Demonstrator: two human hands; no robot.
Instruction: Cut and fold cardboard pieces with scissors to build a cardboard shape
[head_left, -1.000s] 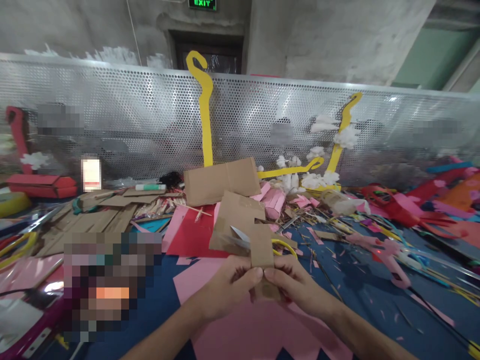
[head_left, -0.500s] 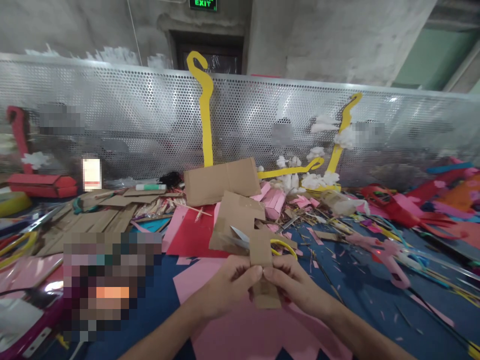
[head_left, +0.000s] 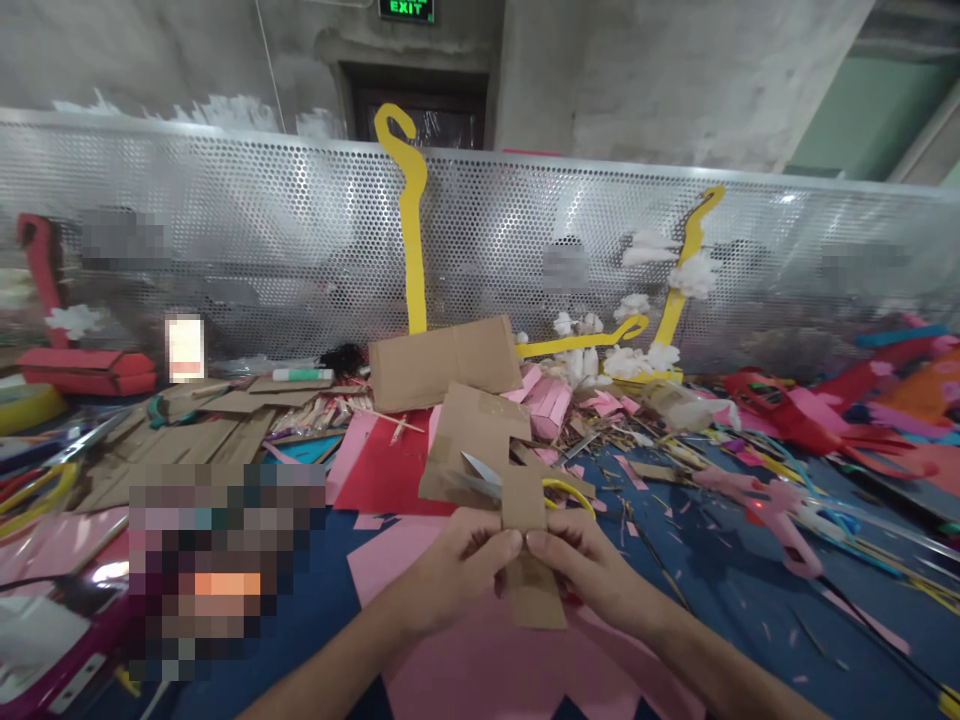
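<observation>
Between my two hands is a narrow strip of brown cardboard (head_left: pixel 523 500), upright and bent across the middle where the thumbs press. My left hand (head_left: pixel 474 555) pinches its left edge, and my right hand (head_left: pixel 574 560) pinches the right edge, thumb tips almost meeting. Fingers behind the strip are hidden. Just beyond it lie scissors with yellow handles (head_left: pixel 571 492), their blades pointing left, partly covered by the strip. A larger cardboard piece (head_left: pixel 469 440) rests behind the scissors. Pink paper (head_left: pixel 517 670) spreads beneath my hands.
A yellow hook shape (head_left: pixel 412 230) stands by a cardboard box (head_left: pixel 446 362) before the perforated metal panel (head_left: pixel 300 230). To the right lies a pink glue gun (head_left: pixel 772 505) with a cord. Cardboard pieces (head_left: pixel 180 455) pile up on the left, near a purple power strip (head_left: pixel 71 640).
The lower part of the cardboard strip has tilted slightly down and towards me. Both hands keep their pinch in nearly the same place.
</observation>
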